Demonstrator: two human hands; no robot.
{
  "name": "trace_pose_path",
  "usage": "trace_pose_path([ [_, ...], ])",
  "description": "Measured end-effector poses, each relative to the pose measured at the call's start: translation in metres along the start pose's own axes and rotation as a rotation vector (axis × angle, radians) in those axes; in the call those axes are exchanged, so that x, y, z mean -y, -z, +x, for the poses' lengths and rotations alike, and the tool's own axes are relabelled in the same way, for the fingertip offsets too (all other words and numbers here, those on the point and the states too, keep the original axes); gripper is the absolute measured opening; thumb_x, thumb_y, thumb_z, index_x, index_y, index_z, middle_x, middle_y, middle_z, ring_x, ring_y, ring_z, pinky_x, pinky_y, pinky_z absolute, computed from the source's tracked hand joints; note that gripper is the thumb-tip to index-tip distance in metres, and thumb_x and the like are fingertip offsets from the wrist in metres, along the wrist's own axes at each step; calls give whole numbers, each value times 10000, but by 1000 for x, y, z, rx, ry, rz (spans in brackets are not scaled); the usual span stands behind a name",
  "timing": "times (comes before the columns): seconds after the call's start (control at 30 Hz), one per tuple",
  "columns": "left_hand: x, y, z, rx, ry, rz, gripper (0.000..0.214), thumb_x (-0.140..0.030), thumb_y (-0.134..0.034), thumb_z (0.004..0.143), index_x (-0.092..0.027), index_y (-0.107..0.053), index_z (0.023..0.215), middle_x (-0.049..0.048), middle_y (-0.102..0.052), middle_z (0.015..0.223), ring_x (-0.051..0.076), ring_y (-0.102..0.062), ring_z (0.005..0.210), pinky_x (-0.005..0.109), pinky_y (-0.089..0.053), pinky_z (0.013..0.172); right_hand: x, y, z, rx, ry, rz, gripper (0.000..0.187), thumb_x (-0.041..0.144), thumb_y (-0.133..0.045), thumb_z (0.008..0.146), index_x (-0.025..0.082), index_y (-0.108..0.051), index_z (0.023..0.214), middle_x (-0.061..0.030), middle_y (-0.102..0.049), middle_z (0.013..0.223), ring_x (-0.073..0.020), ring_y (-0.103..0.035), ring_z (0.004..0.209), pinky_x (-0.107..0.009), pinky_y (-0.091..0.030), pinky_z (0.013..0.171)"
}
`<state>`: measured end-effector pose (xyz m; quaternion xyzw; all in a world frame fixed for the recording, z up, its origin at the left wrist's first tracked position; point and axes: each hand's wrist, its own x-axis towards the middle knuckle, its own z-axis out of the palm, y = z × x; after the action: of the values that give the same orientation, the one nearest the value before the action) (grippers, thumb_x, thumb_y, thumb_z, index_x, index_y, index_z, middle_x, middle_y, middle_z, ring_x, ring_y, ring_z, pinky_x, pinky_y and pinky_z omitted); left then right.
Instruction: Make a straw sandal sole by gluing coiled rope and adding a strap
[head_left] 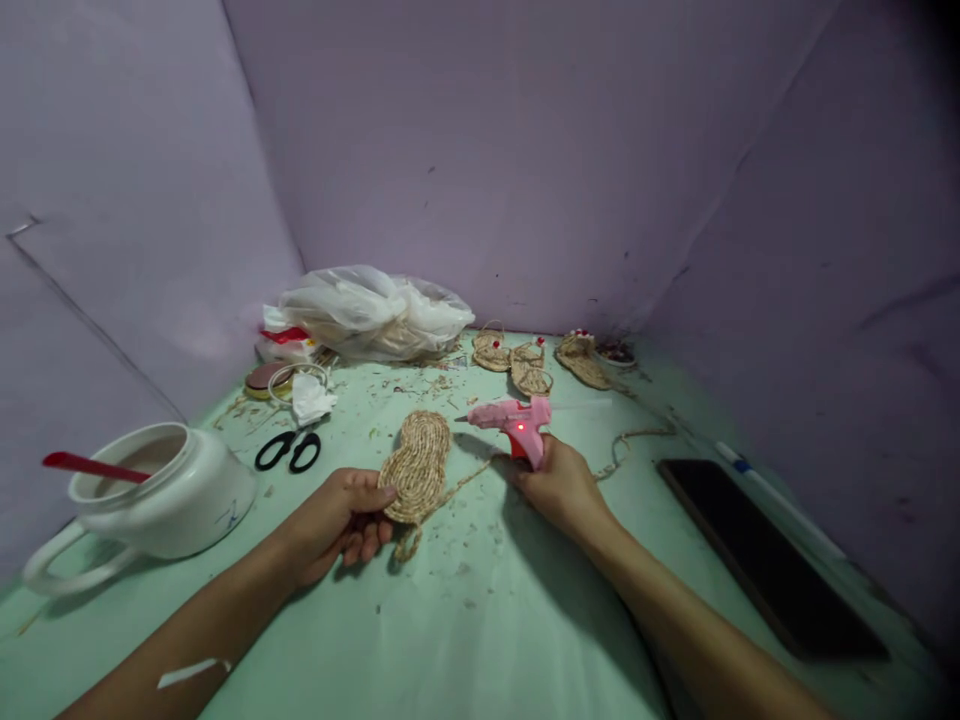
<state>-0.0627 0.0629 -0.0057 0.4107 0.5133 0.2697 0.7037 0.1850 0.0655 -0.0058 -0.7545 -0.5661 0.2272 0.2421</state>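
At the left, a rounded white pot with a handle (pixel 202 500) stands near a pair of black-handled scissors (pixel 293 455) on the pale green tabletop (pixel 420 640). Right of these, the left hand (pixel 352 515) pinches the near left edge of a tan, sole-shaped coil of braided straw (pixel 420 465), thumb on top and other fingers curled below. The coil is in front of the wearer; its long axis runs away from them, the far end leaning slightly right. A thin twisted straw cord (pixel 471 477) trails from its near end toward the right hand (pixel 559 490), which is closed around the grip of a pink plastic glue gun (pixel 510 416), nozzle pointing left, just beside the coil's far edge. Whether the trigger is squeezed, I cannot tell. This looks like gluing cord around the rim; the next move probably calls for nozzle against edge, coil steady.
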Motion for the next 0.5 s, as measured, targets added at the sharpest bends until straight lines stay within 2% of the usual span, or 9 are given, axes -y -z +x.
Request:
trace_pose_path([
  [0.13, 1, 1, -3, 35, 52, 135, 296, -368, -693, 631, -148, -527, 525, 24, -591, 433, 67, -435, 279, 147, -227, 259, -19, 8, -9, 7, -23, -32, 112, 161, -607, 613, 190, -546, 702, -27, -614, 624, -166, -539, 573, -250, -325, 499],
  [0.23, -2, 0, -9, 22, 132, 425, 365, -414, -665, 655, -176, -482, 449, 5, -513, 357, 79, -370, 261, 186, -172, 278, -45, 27, -36, 158, -88, 115, 159, 133, -631, 555, 206, -517, 638, 29, -539, 513, -122, -470, 458, -234, -313, 439],
  [0.27, -4, -1, -11, -37, 99, 548, 384, -412, -675, 649, -183, -466, 423, -4, -481, 343, 80, -352, 272, 194, -161, 299, -51, 34, -46, 207, -141, 197, 168, 159, -651, 552, 212, -508, 622, 45, -496, 467, -113, -432, 416, -236, -302, 413],
  [0.3, -5, -3, -13, -129, 25, 664, 389, -402, -693, 636, -185, -466, 406, -10, -463, 345, 83, -348, 298, 199, -155, 327, -56, 41, -55, 233, -131, 329, 160, 219, -660, 588, 218, -509, 641, 53, -470, 454, -106, -403, 399, -235, -295, 399],
  [0.37, -7, -7, -16, -358, -175, 823, 341, -384, -731, 605, -187, -520, 424, -7, -472, 395, 103, -377, 378, 210, -156, 387, -57, 53, -66, 222, -114, 501, 205, 329, -686, 626, 217, -517, 662, 52, -461, 454, -98, -383, 399, -234, -290, 393],
  [0.43, -6, -13, -16, -526, -309, 841, 235, -379, -756, 583, -198, -613, 537, 0, -501, 460, 135, -416, 453, 225, -161, 432, -47, 58, -69, 177, -119, 546, 254, 397, -704, 635, 202, -561, 713, 57, -440, 439, -93, -369, 392, -229, -276, 381],
  [0.5, -4, -20, -14, -580, -354, 739, 234, -348, -784, 554, -211, -667, 703, -4, -513, 500, 164, -448, 499, 235, -179, 465, -31, 56, -64, 162, -124, 607, 307, 414, -718, 623, 180, -600, 784, 53, -455, 450, -87, -364, 388, -223, -263, 368],
])
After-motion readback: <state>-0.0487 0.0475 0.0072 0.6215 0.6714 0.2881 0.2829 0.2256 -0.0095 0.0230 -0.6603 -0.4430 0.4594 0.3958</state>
